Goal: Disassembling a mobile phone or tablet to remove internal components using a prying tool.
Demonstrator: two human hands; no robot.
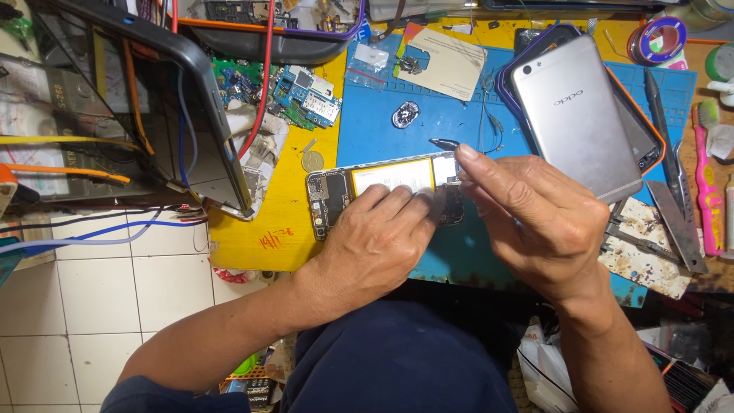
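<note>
Now the opened black phone with yellow battery lies flat under the left hand, whose fingers press it on the blue worktop mat. Right hand pinches thin black tweezers just beside it; a slip could scratch the board.

The left hand covers the lower right part of the opened phone, and the right hand hides most of the thin tool it pinches, leaving only the dark tip. The silver back cover masks the cased phone beneath it, and the pink toothbrush runs close to the right edge
</note>
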